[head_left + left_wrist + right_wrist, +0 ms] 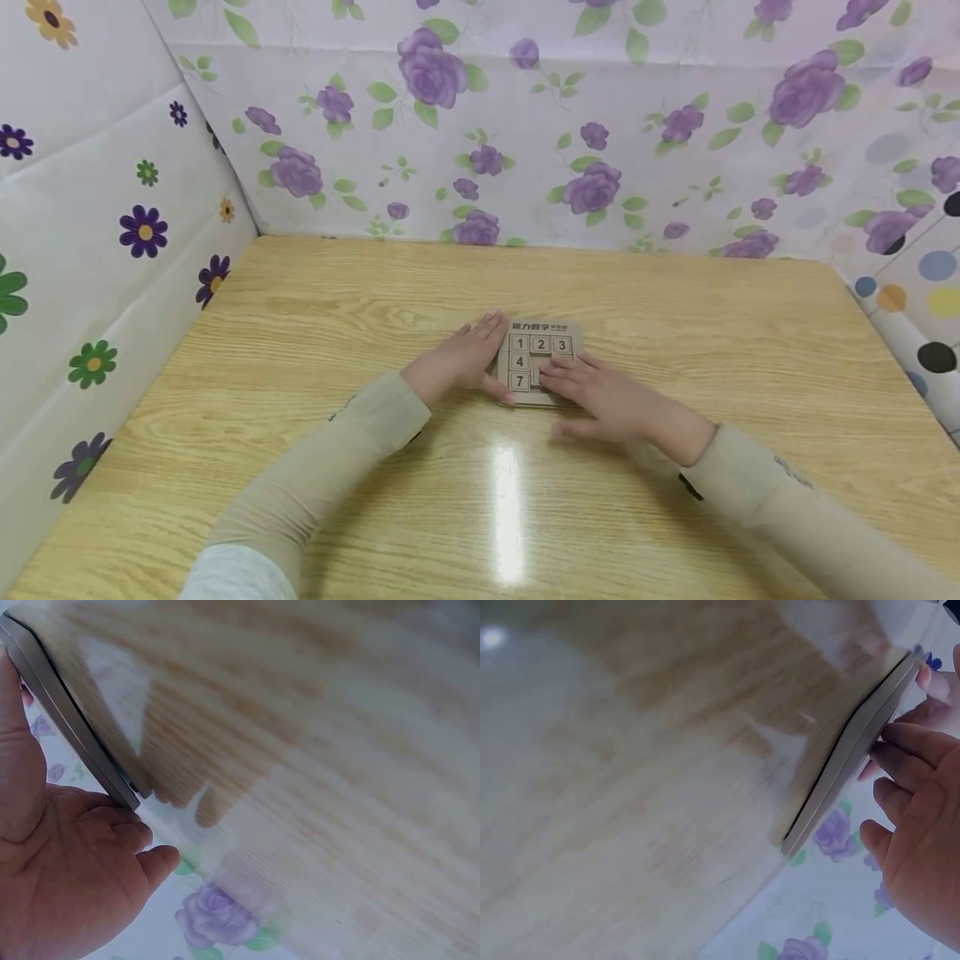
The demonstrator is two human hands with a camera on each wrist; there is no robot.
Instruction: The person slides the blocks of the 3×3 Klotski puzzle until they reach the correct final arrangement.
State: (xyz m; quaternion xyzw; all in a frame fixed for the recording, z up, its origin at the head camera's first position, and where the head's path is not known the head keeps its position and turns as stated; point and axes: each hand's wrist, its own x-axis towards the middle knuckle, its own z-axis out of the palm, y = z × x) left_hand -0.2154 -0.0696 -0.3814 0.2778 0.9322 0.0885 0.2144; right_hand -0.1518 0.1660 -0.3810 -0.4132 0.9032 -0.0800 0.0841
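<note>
A beige number sliding puzzle (pixel 547 401) lies flat near the middle of the table, its top row reading 1, 2, 3. Tiles 4 (pixel 520 362) and 7 (pixel 520 381) show down its left column. My left hand (pixel 467 357) holds the puzzle's left side, the thumb at the near left corner and the fingers along the edge. My right hand (pixel 600 392) rests its extended fingertips on the middle and right tiles, covering several of them. The right thumb sticks out past the near edge. In both wrist views, the puzzle's side (pixel 75 727) appears edge-on.
The wood-grain table (pixel 360 292) surrounds the puzzle and carries a bright light reflection in front of it. Behind stands a purple-flowered cloth (pixel 525 125). A daisy-patterned cloth (pixel 90 275) borders the left, and a dotted cloth (pixel 915 292) the right.
</note>
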